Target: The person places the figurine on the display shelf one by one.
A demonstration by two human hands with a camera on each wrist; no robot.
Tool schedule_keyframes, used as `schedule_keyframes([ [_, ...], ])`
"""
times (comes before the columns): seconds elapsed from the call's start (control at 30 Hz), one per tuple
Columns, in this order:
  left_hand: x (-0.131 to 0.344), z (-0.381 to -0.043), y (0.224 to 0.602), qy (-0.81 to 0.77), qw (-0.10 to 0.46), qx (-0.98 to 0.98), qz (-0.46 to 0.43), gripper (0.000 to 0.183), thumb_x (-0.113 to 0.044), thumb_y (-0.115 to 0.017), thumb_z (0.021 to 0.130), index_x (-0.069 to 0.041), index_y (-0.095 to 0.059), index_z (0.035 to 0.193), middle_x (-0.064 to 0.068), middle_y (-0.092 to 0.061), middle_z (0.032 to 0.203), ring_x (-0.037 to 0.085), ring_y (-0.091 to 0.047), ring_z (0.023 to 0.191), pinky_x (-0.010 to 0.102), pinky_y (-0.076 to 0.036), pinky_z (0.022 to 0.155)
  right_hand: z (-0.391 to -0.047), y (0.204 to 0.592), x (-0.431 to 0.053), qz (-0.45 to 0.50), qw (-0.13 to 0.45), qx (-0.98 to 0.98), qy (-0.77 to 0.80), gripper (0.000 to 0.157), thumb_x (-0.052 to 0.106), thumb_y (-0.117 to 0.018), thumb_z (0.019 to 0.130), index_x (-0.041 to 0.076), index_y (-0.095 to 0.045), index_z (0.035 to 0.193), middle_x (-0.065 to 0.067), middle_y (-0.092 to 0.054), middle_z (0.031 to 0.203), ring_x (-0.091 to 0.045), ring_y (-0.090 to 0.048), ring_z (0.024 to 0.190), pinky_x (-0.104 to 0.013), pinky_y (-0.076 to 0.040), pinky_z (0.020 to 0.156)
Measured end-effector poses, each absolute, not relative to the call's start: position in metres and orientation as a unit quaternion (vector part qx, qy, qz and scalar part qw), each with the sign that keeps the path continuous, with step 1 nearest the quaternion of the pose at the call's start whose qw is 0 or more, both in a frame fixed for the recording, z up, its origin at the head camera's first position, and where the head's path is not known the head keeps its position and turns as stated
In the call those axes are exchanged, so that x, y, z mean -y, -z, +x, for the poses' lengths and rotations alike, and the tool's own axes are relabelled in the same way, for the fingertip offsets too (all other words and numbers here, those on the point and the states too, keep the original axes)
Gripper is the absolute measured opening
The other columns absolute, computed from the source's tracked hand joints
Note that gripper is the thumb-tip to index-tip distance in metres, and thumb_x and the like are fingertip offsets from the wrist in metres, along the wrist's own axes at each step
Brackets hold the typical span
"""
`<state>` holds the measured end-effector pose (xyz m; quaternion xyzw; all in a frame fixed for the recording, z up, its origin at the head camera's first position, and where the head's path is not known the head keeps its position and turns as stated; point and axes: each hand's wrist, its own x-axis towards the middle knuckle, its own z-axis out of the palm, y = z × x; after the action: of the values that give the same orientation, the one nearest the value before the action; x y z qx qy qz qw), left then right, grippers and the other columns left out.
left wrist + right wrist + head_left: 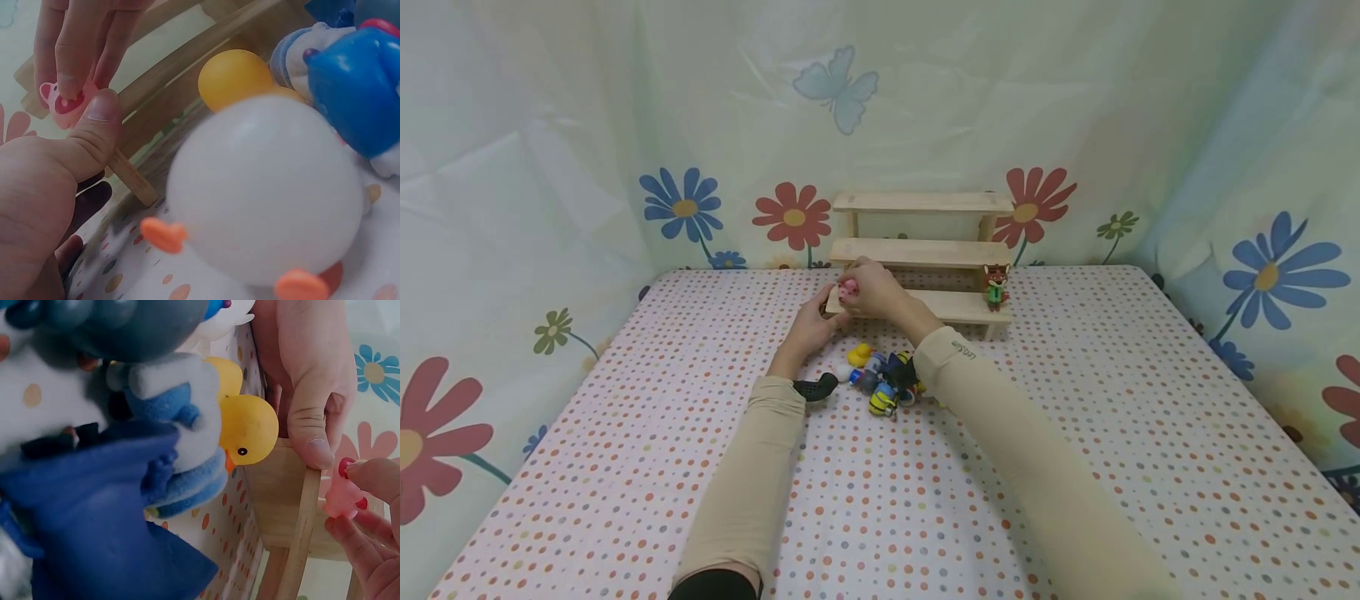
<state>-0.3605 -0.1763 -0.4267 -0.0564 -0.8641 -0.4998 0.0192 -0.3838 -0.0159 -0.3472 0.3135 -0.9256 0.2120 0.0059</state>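
A small pink pig figure (848, 289) is pinched between the thumb and fingers of my right hand (876, 287), at the left end of the lowest board of a three-step wooden shelf (951, 307). My left hand (811, 325) grips that same end, its thumb on the board's edge and its fingers partly hidden behind. In the right wrist view, the pig (345, 497) shows red parts near the fingertips. A fox figure (996, 287) in a green outfit stands upright at the lowest board's right end.
Several toys lie heaped before the shelf: a yellow duck (859, 355), a yellow-and-black striped figure (882, 400), a white round toy (262, 187) with orange feet and a dark blue piece (112, 506). Flowered cloth (925, 108) hangs behind the dotted table (625, 467).
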Motion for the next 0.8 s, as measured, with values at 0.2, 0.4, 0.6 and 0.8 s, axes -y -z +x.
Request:
schedule_keyframes([
  [0.2, 0.1765, -0.3615, 0.4271, 0.504, 0.018, 0.862, -0.058, 0.075, -0.028, -0.064, 0.091, -0.017, -0.023, 0.152, 0.005, -0.033, 0.154, 0.022, -0.039, 0.137, 0.039, -0.036, 0.111, -0.385, 0.3481, 0.0169, 0.314, 0.004, 0.926, -0.209, 0.038, 0.024, -0.066, 0.089, 0.009, -0.064, 0.125, -0.012, -0.053, 0.129, -0.025, -0.056, 0.113, -0.036, -0.046, 0.1],
  [0.4, 0.1762, -0.3619, 0.4272, 0.496, 0.02, 0.866, -0.051, 0.073, -0.027, -0.064, 0.091, -0.02, -0.025, 0.152, 0.005, -0.034, 0.153, 0.021, -0.038, 0.138, 0.039, -0.036, 0.111, -0.3875, 0.3499, 0.0184, 0.321, 0.007, 0.925, -0.205, 0.036, 0.022, -0.066, 0.09, 0.01, -0.065, 0.124, -0.012, -0.056, 0.129, -0.026, -0.055, 0.117, -0.037, -0.044, 0.103],
  [0.6, 0.1761, -0.3625, 0.4277, 0.495, 0.024, 0.867, -0.054, 0.072, -0.028, -0.065, 0.091, -0.021, -0.027, 0.151, 0.004, -0.035, 0.153, 0.021, -0.039, 0.137, 0.038, -0.036, 0.111, -0.3904, 0.3523, 0.0189, 0.32, 0.014, 0.925, -0.203, 0.035, 0.021, -0.065, 0.09, 0.01, -0.065, 0.123, -0.011, -0.059, 0.128, -0.025, -0.055, 0.118, -0.036, -0.044, 0.103],
  [0.8, 0.1761, -0.3617, 0.4271, 0.495, 0.023, 0.867, -0.056, 0.074, -0.032, -0.066, 0.089, -0.022, -0.027, 0.151, 0.004, -0.036, 0.153, 0.021, -0.039, 0.137, 0.039, -0.035, 0.112, -0.3912, 0.354, 0.0185, 0.325, 0.025, 0.923, -0.206, 0.034, 0.018, -0.066, 0.089, 0.01, -0.066, 0.121, -0.01, -0.062, 0.124, -0.024, -0.057, 0.112, -0.035, -0.046, 0.099],
])
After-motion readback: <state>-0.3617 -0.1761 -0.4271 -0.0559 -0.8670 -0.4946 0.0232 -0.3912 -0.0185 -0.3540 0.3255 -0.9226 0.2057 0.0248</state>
